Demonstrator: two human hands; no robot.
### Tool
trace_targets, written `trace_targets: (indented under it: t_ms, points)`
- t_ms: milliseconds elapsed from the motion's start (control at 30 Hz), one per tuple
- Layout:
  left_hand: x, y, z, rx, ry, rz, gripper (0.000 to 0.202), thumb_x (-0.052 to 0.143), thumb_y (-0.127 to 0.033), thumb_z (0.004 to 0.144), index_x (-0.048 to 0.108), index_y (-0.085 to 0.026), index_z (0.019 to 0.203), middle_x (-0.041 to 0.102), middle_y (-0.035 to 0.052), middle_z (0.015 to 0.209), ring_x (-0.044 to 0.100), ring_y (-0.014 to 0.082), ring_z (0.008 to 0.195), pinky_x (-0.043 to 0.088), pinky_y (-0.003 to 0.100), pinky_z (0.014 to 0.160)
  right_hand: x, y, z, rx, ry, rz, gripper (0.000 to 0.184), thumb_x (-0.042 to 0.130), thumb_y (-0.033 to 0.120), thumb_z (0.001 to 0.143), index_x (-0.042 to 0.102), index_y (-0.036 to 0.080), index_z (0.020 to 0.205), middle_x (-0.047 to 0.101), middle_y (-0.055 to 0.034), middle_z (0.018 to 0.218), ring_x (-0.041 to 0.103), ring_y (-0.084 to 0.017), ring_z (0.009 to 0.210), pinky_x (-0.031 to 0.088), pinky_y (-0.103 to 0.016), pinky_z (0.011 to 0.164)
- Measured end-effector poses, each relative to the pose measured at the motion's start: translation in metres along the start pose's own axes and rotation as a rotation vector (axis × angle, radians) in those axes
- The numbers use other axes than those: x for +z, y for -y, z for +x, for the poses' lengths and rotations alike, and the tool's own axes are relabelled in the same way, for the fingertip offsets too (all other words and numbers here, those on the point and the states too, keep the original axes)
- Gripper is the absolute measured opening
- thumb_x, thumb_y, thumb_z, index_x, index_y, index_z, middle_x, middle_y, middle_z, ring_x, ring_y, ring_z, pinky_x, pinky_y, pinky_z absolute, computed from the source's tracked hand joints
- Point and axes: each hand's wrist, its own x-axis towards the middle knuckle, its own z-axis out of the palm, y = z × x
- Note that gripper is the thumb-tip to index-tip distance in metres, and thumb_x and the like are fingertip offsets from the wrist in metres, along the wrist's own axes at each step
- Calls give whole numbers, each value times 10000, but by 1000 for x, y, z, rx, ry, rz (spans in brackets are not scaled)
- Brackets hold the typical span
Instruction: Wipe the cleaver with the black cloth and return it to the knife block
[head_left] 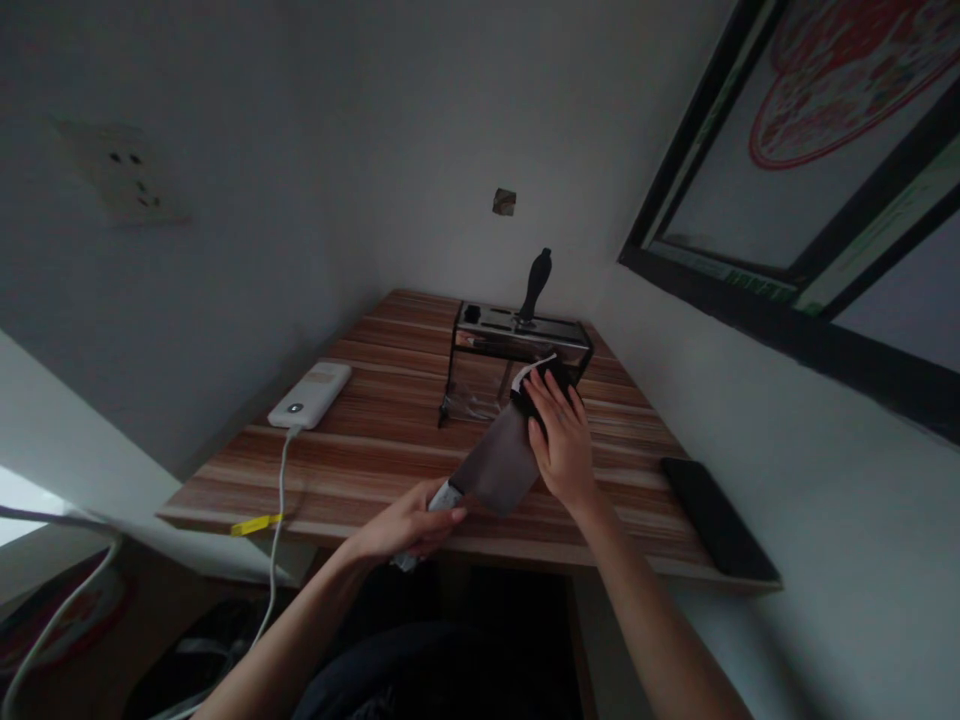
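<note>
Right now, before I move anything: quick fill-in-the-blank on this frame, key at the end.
The hand gripping the cleaver is the person's ____ one.
The right hand lies on an item coloured ____.
A cable is plugged into the power bank, whose colour is ____.
The flat black slab lies on the table's ____ side, from the wearer's view.

left; black; white; right

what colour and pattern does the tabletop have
Brown wood-grain stripes, reddish in places, with paler streaks, run across the tabletop; the head view shows it.

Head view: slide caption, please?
Left hand grips a cleaver; right hand rests on a black item at the blade.
</note>
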Motion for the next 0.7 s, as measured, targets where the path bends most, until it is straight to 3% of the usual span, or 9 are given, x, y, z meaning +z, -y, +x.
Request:
trace_targets:
  t_ms: [200,433,567,700]
  points:
    - [0,-2,0,-2,-13,-54,336,617,-433,758,409,-185,849,282,-138,449,217,15,321,204,120,306,3,18,-18,-81,117,105,483,317,190,922,298,216,1404,387,-36,1432,262,-185,1359,203,-468,1110]
    - [-2,2,3,23,-51,-90,290,617,-387,755,418,-177,783,298,-137,423,201,11,316,211,120,301,8,61,-39,-138,269,208,474,343,177,909,329,195,1382,380,-26,1436,247,-171,1364,197,-449,1118]
    - [-3,5,2,17,-90,-77,263,615,-345,718,422,-169,685,299,-125,397,235,16,317,226,129,313,14,83,-50,-127,252,275,483,328,148,909,303,190,1390,431,-23,1403,276,-149,1352,215,-421,1116]
    - [-3,5,1,-2,-110,-65,243,608,-335,708,430,-171,687,304,-124,398,228,18,316,226,133,311,16,85,-53,-118,229,274,495,324,153,909,279,187,1401,436,-30,1399,281,-155,1350,214,-427,1116]
